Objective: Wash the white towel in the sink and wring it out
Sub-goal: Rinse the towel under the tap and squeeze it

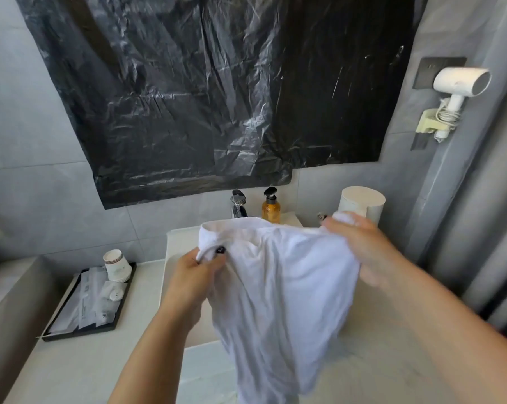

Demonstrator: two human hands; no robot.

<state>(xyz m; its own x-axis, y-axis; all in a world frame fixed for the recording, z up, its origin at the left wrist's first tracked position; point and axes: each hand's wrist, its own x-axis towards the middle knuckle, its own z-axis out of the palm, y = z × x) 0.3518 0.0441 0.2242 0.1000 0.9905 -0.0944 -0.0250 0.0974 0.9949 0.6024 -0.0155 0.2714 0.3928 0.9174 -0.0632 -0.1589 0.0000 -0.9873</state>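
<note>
Both forearms reach forward from the bottom edge, and between them hangs the white towel (281,290), lifted in the air above the sink (176,258). The left hand (188,275) pinches the upper left corner with curled fingers. The right hand (360,246) grips the upper right corner, and a small bunch of cloth comes out above its knuckles. The top hem is stretched between the two hands, and the rest falls down in soft folds to a narrow end near the counter (392,360).

I judge that the washing is not yet begun or is only at its start: the cloth looks light and loose, and no water is seen running from the chrome faucet (238,204). The next move probably calls for lowering the towel into the basin and opening the water; wringing comes later.

The towel is thin with a sewn border. The sink is white and rectangular, the counter pale and smooth. An amber pump bottle (271,207) stands beside the faucet, and crinkled black plastic sheet (211,91) covers the wall above.
</note>
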